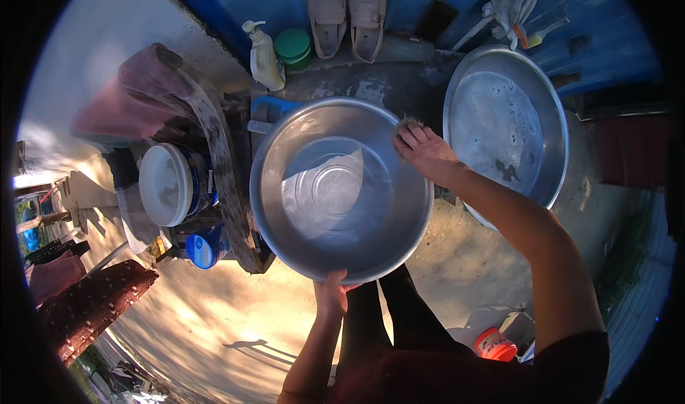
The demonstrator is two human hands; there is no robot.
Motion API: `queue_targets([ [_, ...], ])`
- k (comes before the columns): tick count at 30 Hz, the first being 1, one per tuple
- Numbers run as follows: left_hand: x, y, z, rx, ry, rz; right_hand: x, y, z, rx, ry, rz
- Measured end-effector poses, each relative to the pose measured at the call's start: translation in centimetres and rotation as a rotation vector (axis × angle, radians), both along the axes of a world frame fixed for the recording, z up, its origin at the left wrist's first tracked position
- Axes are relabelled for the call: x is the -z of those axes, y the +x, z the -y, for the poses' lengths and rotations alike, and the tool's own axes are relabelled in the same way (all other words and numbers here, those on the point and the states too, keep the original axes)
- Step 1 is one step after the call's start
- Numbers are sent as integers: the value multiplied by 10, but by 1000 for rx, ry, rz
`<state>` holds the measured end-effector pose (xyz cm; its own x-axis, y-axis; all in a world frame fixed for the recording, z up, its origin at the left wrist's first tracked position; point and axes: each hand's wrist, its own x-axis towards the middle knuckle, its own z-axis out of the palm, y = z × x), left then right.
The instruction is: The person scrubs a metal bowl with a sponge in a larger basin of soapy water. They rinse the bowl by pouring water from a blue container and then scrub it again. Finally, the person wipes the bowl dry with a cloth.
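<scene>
A wide round metal basin (337, 232) is in front of me, tilted so that I look into its ringed bottom; no water is visible in it. My left hand (334, 295) grips the near rim, thumb over the edge. At the far right rim, my right hand (428, 149) presses a fibrous scouring pad (408, 125) against the metal; the fingers partly cover the pad. To the right stands a second metal basin (559, 131) with soapy-looking water in it, behind my right forearm.
Beyond the basin are a pump bottle (266, 56), a green-lidded tub (293, 48), a pair of shoes (347, 21) and a blue-handled brush (265, 115). Gloves (514, 5) hang at the back right. A wooden chair (208, 120) with a white-lidded bucket (166, 184) stands left. An orange container (495, 344) lies right.
</scene>
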<state>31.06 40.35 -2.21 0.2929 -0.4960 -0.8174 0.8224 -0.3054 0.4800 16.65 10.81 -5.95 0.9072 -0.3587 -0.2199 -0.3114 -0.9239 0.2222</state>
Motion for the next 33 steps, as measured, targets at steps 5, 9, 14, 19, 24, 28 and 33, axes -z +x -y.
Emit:
queue_targets([
  [5,-7,-17,6,183,29,-154,11,51,29,-382,-194,135],
  [9,-16,-19,26,266,25,-215,10,120,-7,-712,88,392],
  [14,-17,-1,9,260,36,-171,-11,128,20,-957,130,228],
  [19,-9,27,3,-39,-51,34,13,40,18,-289,42,-48],
  [24,22,18,27,-23,21,32,12,42,-137,241,1019,105],
  [28,-4,-18,33,42,-12,-165,27,102,-113,160,1064,569],
  [33,-10,-8,8,125,-43,-110,12,74,-8,29,256,185],
])
